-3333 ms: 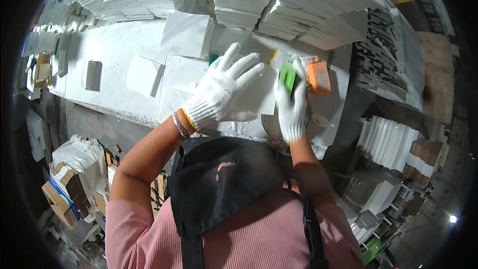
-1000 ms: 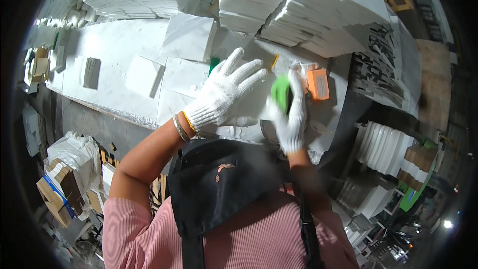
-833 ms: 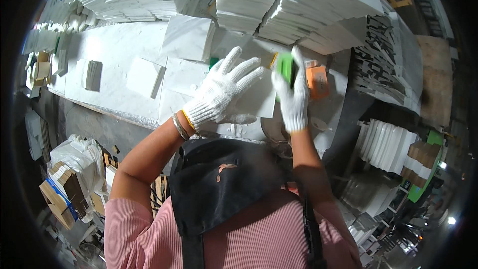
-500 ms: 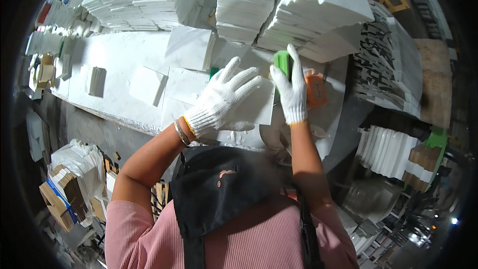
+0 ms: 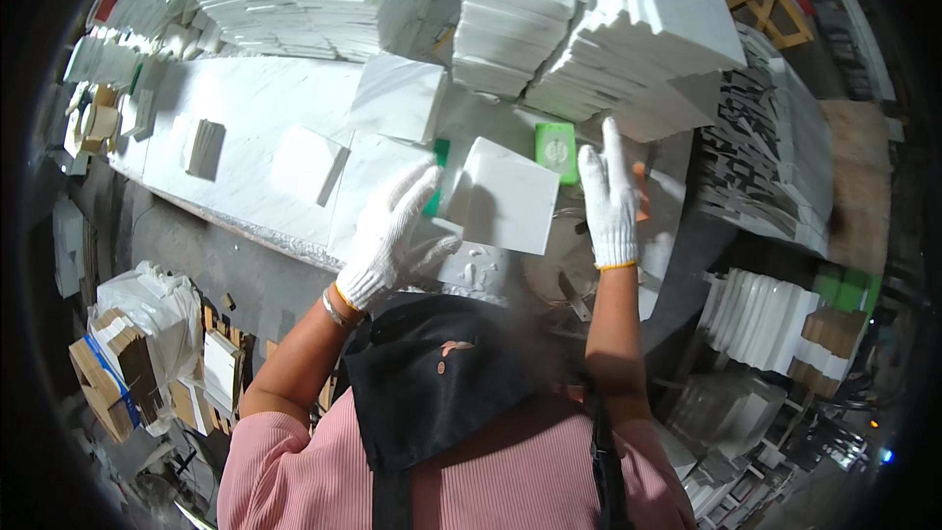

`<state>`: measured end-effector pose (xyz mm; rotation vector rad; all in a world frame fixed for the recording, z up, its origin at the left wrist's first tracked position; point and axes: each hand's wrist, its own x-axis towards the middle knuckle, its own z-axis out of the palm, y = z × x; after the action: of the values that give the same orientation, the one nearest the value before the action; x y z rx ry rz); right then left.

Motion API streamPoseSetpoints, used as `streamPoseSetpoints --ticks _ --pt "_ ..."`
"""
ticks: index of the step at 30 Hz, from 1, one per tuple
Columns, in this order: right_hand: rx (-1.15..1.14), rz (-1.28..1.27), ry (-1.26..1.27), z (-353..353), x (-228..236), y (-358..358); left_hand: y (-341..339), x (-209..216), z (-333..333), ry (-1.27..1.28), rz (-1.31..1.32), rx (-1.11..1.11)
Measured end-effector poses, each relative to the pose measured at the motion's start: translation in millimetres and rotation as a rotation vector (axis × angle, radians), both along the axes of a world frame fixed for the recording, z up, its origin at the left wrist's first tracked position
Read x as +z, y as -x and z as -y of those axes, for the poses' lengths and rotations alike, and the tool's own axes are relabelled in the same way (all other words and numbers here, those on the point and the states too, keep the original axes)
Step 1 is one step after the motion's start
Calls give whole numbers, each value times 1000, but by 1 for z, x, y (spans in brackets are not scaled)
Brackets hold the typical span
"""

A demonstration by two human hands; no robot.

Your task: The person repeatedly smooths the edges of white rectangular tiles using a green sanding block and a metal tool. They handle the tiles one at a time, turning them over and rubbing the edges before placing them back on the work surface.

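Observation:
My left hand [image 5: 388,236], in a white knit glove, is open over the work surface with its thumb apart from its fingers. To its right lies a square white marble tile [image 5: 510,198], tilted a little against the table edge. My right hand [image 5: 610,198], gloved the same way, is open and holds nothing. Just left of its fingers, a green block [image 5: 556,151] with a round mark rests by the tile's far right corner. An orange block [image 5: 643,191] is partly hidden behind the right hand. A dark green strip [image 5: 439,177] lies between my left fingers and the tile.
Tall stacks of marble tiles [image 5: 530,29] line the far side. A short tile stack [image 5: 397,96] and smaller ones [image 5: 309,165] stand to the left. A knife-like tool [image 5: 574,296] lies near the front edge. More slabs [image 5: 760,309] stand at the right.
My right hand has let go of the green block and moved right; the block now lies on the table. My left hand has drawn left, away from the tile. The view has shifted slightly.

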<state>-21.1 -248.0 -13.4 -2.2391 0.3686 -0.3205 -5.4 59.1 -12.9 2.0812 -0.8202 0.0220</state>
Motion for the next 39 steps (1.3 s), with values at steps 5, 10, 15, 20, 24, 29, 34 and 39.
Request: streamPoseSetpoints --ticks 5,10,15,20,24,29,34,39 --pt "131 107 131 -20 6 5 23 10 1 25 -259 156" --pt "187 74 343 -22 -14 13 26 2 3 64 -809 132" --pt "141 -100 402 -41 0 68 24 10 8 371 -1460 157" --pt "166 -121 321 -39 14 96 22 -3 13 528 -1614 92" --pt "125 -57 28 -38 12 78 14 5 19 408 -1645 104" --pt "196 -56 206 -57 10 77 12 5 24 428 -1668 136" --pt "75 3 -164 -65 6 72 13 13 32 469 -1703 29" --pt "42 2 -613 -57 27 81 20 19 40 420 -1633 -107"
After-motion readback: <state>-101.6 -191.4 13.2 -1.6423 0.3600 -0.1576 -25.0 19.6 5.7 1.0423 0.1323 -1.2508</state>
